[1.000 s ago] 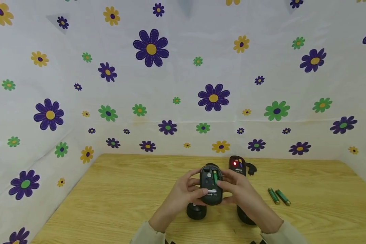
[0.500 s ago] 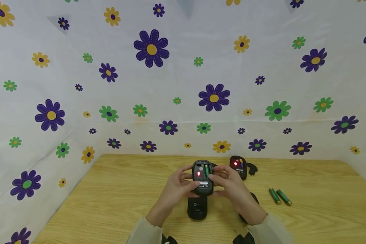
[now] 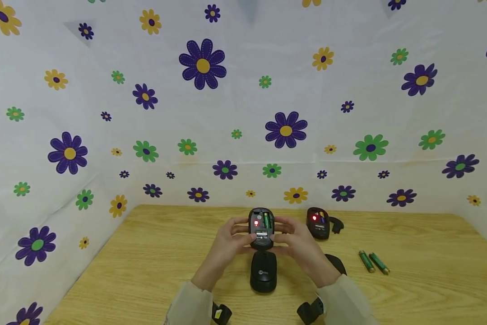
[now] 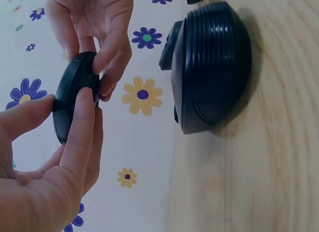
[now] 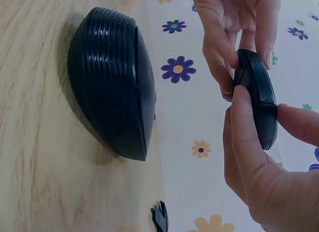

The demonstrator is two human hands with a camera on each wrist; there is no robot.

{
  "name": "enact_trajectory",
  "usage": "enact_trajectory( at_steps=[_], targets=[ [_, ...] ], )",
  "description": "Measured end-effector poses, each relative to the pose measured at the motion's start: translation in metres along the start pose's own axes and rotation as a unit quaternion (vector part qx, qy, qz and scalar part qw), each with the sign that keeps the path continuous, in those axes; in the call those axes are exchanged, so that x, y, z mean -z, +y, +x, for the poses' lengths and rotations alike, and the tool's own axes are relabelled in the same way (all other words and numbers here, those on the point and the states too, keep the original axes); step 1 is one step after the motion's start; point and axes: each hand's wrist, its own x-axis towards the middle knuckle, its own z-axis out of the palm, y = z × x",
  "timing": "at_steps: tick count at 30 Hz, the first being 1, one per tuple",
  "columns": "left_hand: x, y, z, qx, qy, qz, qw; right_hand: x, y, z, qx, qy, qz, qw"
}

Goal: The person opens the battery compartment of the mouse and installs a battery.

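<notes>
One black mouse (image 3: 261,235), raised above the counter (image 3: 146,271) with its underside facing you, is gripped from both sides: at left, the fingers of your left hand (image 3: 227,243) curl round it; next show its red light (image 3: 256,223) and one green battery (image 3: 266,220), with a second mouse (image 3: 263,273) resting nearer you; then your right hand (image 3: 297,243) pinches it. Farther right lie an upturned mouse (image 3: 318,229), a partly hidden mouse (image 3: 336,263), a curved black piece (image 3: 336,224) and two green batteries (image 3: 366,261).
</notes>
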Motion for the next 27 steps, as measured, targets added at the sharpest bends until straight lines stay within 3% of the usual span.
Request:
enact_trajectory(
  at_steps=[14, 27],
  targets=[
    [0.006, -0.013, 0.016, 0.024, 0.015, 0.026, 0.9992, -0.004, 0.014, 0.024, -0.02, 0.061, -0.024, 0.998],
    [0.002, -0.021, 0.035, 0.038, 0.044, 0.042, 0.9974, -0.003, 0.019, 0.043, -0.035, 0.062, -0.063, 0.996]
  ],
)
